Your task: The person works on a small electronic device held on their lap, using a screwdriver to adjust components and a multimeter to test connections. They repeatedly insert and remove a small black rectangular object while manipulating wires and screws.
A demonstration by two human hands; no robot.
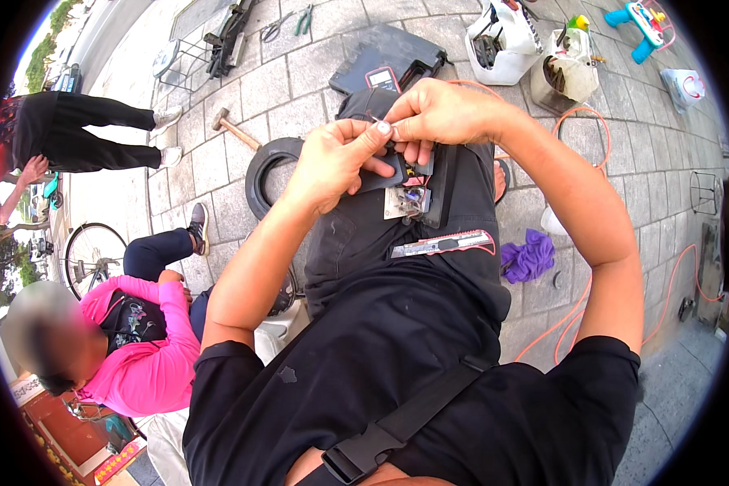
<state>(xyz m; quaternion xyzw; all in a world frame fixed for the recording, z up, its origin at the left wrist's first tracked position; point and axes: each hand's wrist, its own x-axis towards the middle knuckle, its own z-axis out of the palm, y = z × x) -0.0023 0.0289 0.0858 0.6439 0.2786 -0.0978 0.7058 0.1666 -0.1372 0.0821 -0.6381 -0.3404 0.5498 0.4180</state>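
Observation:
Over my lap, my left hand and my right hand meet with fingertips pinched together on a thin wire. Most of the wire is hidden by the fingers. Below them, a dark opened device rests on my thighs, with a small circuit board showing in it. Part of the device is covered by my hands. Closer to my waist, a utility knife with a red-edged handle lies across my lap. Beyond my knees, a multimeter leans at the edge of a dark tool case.
A black tyre and a hammer lie to the left. Pliers are farther off. White cut-open containers hold tools. A purple cloth and orange hose lie right. A person in pink sits at left; another person stands beyond.

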